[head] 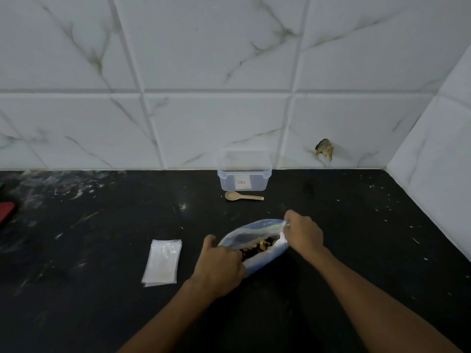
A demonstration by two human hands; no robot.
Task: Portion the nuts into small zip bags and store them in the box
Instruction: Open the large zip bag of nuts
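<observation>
Surface: a black stone countertop [356, 250], scuffed with pale streaks and white specks, most heavily toward its left side.
Room: white marble-look wall tiles [216, 59] with grey veins rise behind the counter and meet a second tiled wall at the right corner; a chipped hole [324, 149] breaks one tile right of the box.
Box: a clear plastic box [244, 175], lid off, stands against the back wall.
Spoon: a small tan spoon [243, 196] lies just in front of the box.
Nut bag: a large clear zip bag [254, 244] of mixed nuts [260, 247] lies nearer the camera than the box, mouth spread.
Left hand: the left hand [220, 266] grips the bag's near-left edge, fingers curled.
Right hand: the right hand [303, 233] pinches the bag's far-right rim.
Small bags: a flat stack of empty small zip bags [162, 262] lies left of the nut bag, well in front of the box.
Left edge: a red object [6, 212], partly out of view.
</observation>
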